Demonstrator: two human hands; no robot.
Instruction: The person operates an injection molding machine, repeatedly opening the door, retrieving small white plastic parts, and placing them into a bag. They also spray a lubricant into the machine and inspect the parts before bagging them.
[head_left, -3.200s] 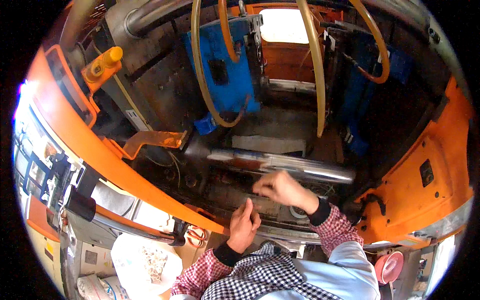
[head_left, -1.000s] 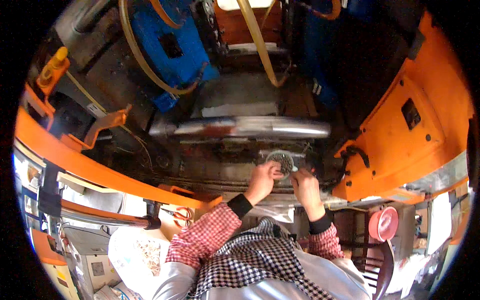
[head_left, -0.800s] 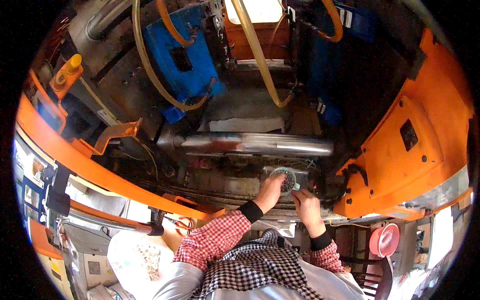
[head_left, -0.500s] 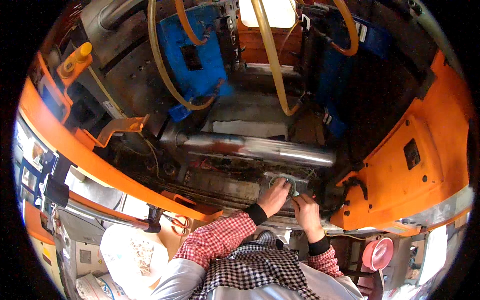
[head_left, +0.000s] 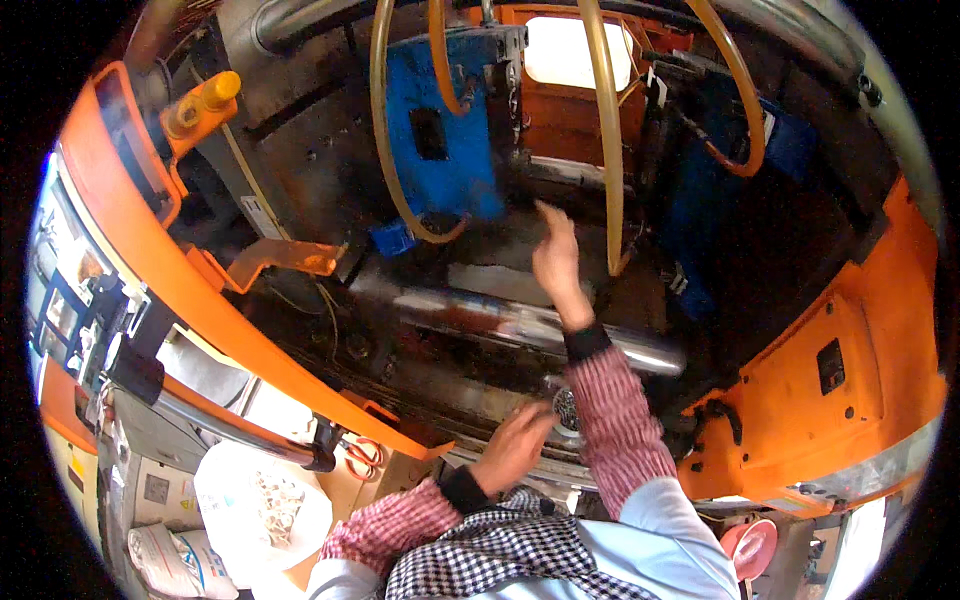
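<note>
A cup (head_left: 568,433) stands in the grimy machine (head_left: 465,385). The right hand (head_left: 556,252) has left it, reaching past the bar (head_left: 480,318); whether its or the left hand's (head_left: 512,447) fingers grasp anything, I cannot tell.

Reaches far forward with bare right hand (head_left: 556,255) on outstretched, red-check-sleeved right arm (head_left: 622,425); holds bare left hand (head_left: 513,447) lower, closer in.

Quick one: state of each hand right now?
Left hand: fingers loosely bent beside the cup; grip cannot be told.
Right hand: extended past the shiny bar; whether it pinches anything small cannot be told.
</note>
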